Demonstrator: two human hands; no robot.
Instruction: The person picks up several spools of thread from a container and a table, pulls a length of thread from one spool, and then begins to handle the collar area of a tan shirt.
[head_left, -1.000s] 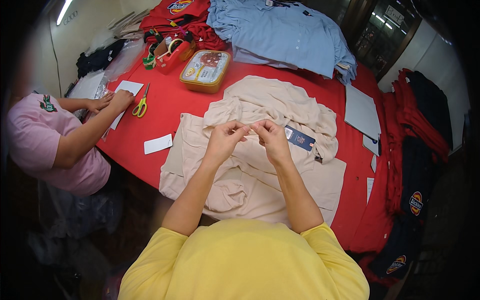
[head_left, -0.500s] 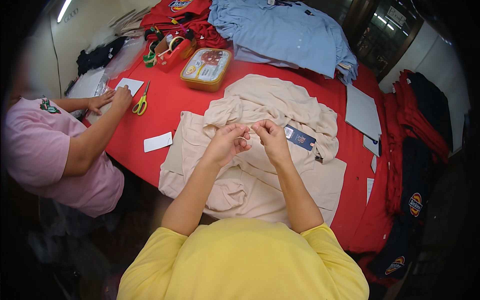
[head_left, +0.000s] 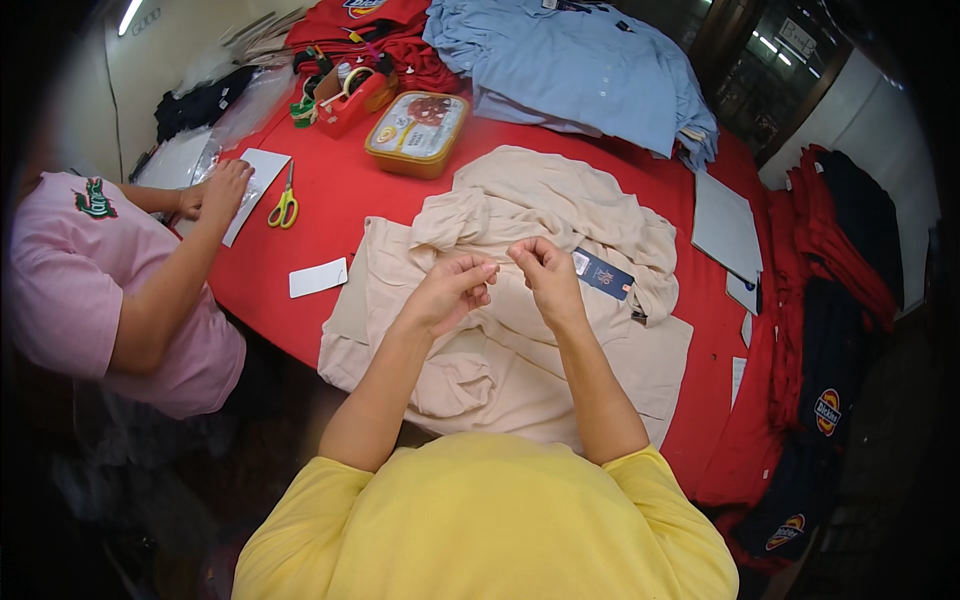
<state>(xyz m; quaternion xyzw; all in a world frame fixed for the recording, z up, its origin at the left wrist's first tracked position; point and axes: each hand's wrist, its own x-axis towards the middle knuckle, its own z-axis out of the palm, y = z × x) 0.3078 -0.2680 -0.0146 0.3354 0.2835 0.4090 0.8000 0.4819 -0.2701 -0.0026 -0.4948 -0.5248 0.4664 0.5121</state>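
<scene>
Both of my hands are raised over a beige garment (head_left: 540, 185) spread on the table. My left hand (head_left: 450, 293) has thumb and fingers pressed together in a pinch. Just to its right, my right hand (head_left: 549, 283) pinches too, with a small gap between the two sets of fingertips. Whatever they hold is too fine to make out. A dark blue hang tag (head_left: 606, 276) lies on the garment beside my right hand. Left of the garment rests a blank white card (head_left: 318, 278).
A co-worker in a pink shirt (head_left: 150, 290) handles a white sheet (head_left: 262, 170) at the left. Nearby are yellow scissors (head_left: 284, 210), a plastic tub (head_left: 415, 135) and a red tape dispenser (head_left: 345, 108). Light blue shirts (head_left: 590, 75) are piled behind; grey boards (head_left: 725, 225) lie right.
My fingertips have moved slightly apart; a thin pale loop by my left fingers no longer shows. The co-worker's hands have shifted, and more of the white sheet is visible.
</scene>
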